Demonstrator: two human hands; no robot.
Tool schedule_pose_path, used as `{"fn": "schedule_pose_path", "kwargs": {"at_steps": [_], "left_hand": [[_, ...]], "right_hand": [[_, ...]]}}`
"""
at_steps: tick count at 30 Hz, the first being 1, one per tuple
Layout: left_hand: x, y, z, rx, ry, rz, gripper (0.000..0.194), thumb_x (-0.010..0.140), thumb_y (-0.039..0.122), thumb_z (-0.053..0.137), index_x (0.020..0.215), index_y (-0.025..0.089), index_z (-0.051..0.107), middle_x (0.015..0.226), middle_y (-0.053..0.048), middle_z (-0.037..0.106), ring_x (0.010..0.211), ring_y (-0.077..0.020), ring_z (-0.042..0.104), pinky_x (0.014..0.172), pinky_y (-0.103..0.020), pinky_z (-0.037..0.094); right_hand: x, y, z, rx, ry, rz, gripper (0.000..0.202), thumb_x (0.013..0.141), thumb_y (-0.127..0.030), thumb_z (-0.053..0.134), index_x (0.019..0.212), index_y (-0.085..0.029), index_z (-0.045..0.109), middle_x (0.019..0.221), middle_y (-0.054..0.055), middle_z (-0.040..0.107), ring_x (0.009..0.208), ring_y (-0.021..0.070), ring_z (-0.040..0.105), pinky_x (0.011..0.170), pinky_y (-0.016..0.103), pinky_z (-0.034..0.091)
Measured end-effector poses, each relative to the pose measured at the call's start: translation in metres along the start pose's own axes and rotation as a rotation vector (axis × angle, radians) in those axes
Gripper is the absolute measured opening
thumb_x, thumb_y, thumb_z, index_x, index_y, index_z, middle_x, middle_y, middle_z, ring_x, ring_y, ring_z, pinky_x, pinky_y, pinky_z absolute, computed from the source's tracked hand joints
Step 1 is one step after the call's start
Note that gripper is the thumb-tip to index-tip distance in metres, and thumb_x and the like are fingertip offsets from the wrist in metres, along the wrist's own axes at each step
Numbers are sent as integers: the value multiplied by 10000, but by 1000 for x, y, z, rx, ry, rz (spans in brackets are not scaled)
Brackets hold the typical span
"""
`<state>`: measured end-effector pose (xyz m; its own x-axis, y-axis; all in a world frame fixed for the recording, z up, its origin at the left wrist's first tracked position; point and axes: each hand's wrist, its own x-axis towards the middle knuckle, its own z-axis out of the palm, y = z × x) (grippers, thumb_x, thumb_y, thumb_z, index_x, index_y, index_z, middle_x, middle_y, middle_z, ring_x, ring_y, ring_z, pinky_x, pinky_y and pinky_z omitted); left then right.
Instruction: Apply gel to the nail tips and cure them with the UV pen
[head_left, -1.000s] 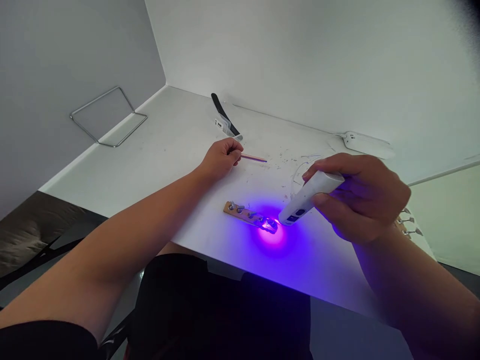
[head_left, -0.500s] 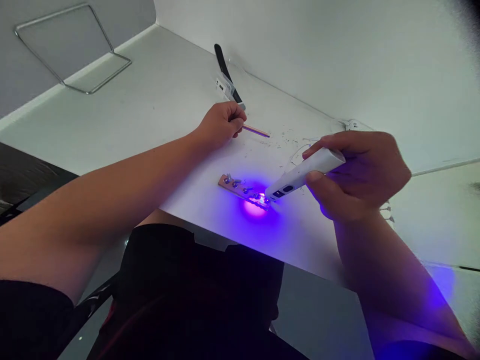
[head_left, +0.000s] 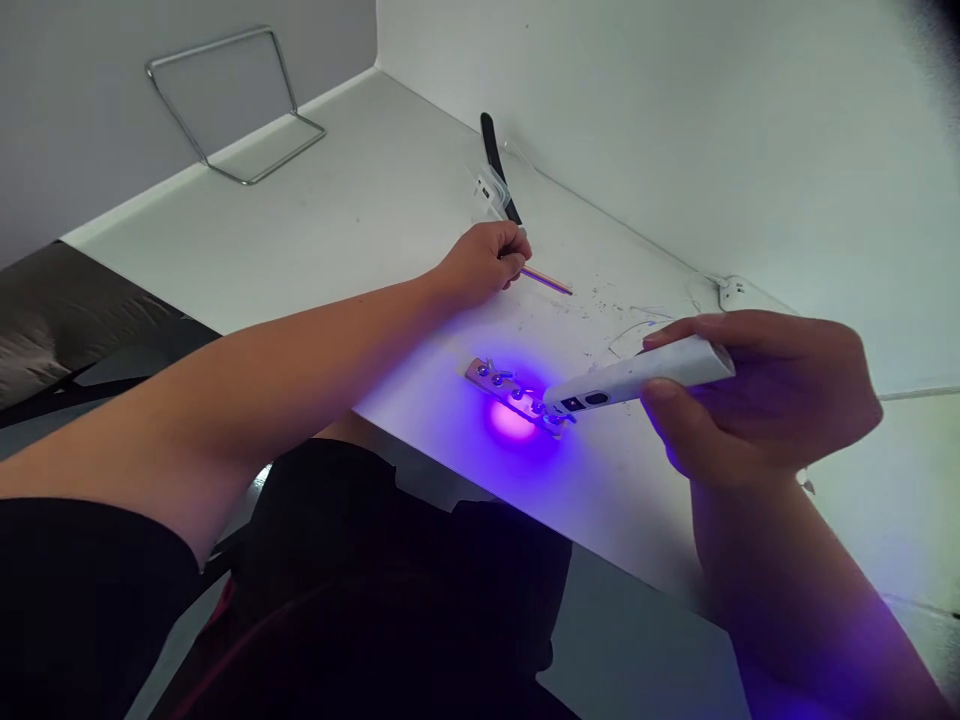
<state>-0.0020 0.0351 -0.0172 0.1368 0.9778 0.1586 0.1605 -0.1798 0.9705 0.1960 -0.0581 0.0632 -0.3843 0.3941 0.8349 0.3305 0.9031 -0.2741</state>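
A white handheld UV lamp (head_left: 637,378) is gripped in my right hand (head_left: 780,390), thumb along its near side. Its head points down and left, just over a narrow pinkish-brown strip (head_left: 478,372) lying on the table. Several shiny round studs with small pale pieces stand along this strip; the lamp hides part of its right end. Violet light floods the strip and the surface around it. Farther back, my left hand (head_left: 484,262) is closed at the near end of a slim, pencil-like stick (head_left: 551,281) with a dark tip, resting low at the table.
Behind my left hand lie a long black file-like bar (head_left: 491,145) and a small white item in clear wrap (head_left: 491,190). A metal wire frame (head_left: 266,180) stands at the far left. A white socket block (head_left: 733,292) with a cable sits by the wall; dark crumbs (head_left: 600,300) dot the table.
The view has shifted, so the scene sits farther right and slightly lower. My right hand has moved the lamp a little leftward along the strip, and the glow with it. My left hand keeps the stick.
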Motion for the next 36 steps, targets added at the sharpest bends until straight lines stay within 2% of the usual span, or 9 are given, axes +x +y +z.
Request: {"fn": "schedule_pose_path", "kwargs": {"at_steps": [4, 9, 13, 19, 25, 28, 36], "left_hand": [[2, -2, 0, -46, 4, -11, 84, 746, 56, 516, 760, 136, 535, 578, 10, 501, 541, -73, 482, 567, -242, 394], [3, -3, 0, -48, -3, -5, 86, 754, 67, 500, 766, 143, 538, 577, 6, 510, 546, -83, 490, 571, -252, 396], [4, -5, 0, -21, -10, 13, 90, 753, 72, 493, 765, 150, 538, 575, 11, 505, 526, -80, 479, 550, -245, 388], [4, -4, 0, 4, -4, 40, 80, 752, 89, 483, 757, 151, 534, 569, 18, 494, 523, -78, 464, 540, -234, 375], [4, -2, -1, -4, 7, 35, 67, 745, 95, 491, 755, 146, 533, 599, 12, 521, 556, -79, 481, 573, -237, 387], [3, -2, -1, -12, 2, 14, 73, 744, 95, 490, 765, 149, 534, 576, 15, 515, 522, -76, 470, 554, -236, 382], [3, -4, -1, -28, -2, 27, 74, 729, 95, 502, 766, 151, 532, 556, 19, 519, 504, -73, 480, 540, -229, 385]], "right_hand": [[-2, 0, 0, 6, 4, 49, 442, 500, -114, 709, 936, -179, 680, 659, 39, 657, 437, 124, 522, 355, 263, 366], [0, -7, 5, -95, -15, 131, 318, 507, -174, 733, 820, -195, 681, 602, 8, 625, 398, 92, 443, 327, 245, 302], [-1, -13, 12, -163, -22, 200, 300, 526, -182, 751, 817, -189, 682, 626, 18, 629, 469, 122, 514, 396, 267, 392], [-6, -10, 21, -136, -3, 195, 492, 520, -183, 789, 990, -194, 647, 781, 64, 687, 552, 156, 601, 459, 275, 476], [-9, -1, 27, -43, 5, 159, 580, 551, -212, 783, 1096, -272, 594, 856, 31, 690, 641, 178, 639, 497, 294, 532], [-11, 2, 29, -56, 31, 133, 567, 580, -248, 767, 1112, -302, 580, 863, 14, 681, 655, 187, 648, 497, 314, 548], [-10, 2, 20, -83, -1, 96, 503, 625, -257, 736, 1104, -302, 593, 870, 21, 678, 657, 197, 644, 478, 326, 552]]}}
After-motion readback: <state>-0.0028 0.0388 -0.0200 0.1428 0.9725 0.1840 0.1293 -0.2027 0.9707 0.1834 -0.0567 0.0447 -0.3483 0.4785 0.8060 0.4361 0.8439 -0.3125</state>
